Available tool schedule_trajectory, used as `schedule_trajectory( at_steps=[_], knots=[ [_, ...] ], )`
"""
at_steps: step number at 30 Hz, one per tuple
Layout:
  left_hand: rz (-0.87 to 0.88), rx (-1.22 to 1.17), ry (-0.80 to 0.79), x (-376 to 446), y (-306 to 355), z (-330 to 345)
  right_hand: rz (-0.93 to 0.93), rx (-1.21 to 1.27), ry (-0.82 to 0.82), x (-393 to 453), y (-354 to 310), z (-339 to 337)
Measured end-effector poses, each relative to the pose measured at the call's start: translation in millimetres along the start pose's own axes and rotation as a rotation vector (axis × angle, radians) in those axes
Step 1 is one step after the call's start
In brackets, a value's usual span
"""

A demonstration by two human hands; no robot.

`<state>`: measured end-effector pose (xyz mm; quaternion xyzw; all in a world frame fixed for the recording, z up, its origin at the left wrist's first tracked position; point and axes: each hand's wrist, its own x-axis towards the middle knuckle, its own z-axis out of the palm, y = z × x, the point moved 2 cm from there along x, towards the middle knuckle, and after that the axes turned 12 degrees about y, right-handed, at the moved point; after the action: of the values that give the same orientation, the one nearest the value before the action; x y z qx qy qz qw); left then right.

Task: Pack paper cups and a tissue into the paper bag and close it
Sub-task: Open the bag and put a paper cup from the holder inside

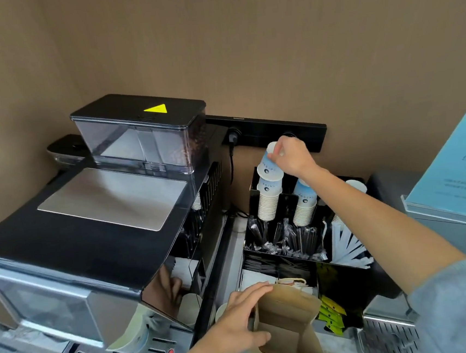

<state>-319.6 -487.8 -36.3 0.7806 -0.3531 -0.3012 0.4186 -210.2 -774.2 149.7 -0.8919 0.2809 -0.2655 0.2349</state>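
At the black organiser (305,257): right hand (291,155) pinches top paper cup (269,161) off left stack (268,201). Left hand (241,322) grips paper bag (287,322) open. Step: cup collection. Next: carry cup into bag mouth.

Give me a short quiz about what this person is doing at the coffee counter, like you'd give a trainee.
1. True or false: the right hand is lifting the top paper cup off the left cup stack.
2. What is the left hand doing? A) pressing a button on the coffee machine B) holding the open paper bag C) picking up straws
3. Fill in: the cup stacks stand upside down in a black ____ beside the coffee machine.

Key
1. True; its fingers grip the cup's upturned base.
2. B; it holds the bag's left edge, mouth open.
3. Organizer; it also holds wrapped straws.
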Motion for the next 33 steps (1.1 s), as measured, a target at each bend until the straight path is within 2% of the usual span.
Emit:
schedule_trajectory(
  at_steps=[5,11,14,18,21,24,27,33],
  knots=[
    [-0.006,0.006,0.019,0,0,0,-0.040,0.186,0.144,-8,2,-37],
    [-0.005,0.024,0.018,1,2,-1,0.092,0.665,-0.050,-56,16,-75],
    [-0.012,0.011,0.018,1,0,-1,0.221,0.793,-0.150,-94,36,-83],
    [-0.002,0.019,0.012,3,0,-2,0.313,0.800,-0.302,-150,55,-78],
    [0.015,0.037,0.013,4,0,-3,0.361,0.904,-0.437,-185,61,-74],
    [0.030,0.040,0.019,6,0,-4,0.300,0.994,-0.533,-207,64,-73],
    [0.041,0.055,0.023,7,-1,-4,0.178,0.862,-0.517,-222,65,-70],
    [0.040,0.062,0.021,8,-2,-4,0.130,0.700,-0.493,-244,71,-73]
  ],
)
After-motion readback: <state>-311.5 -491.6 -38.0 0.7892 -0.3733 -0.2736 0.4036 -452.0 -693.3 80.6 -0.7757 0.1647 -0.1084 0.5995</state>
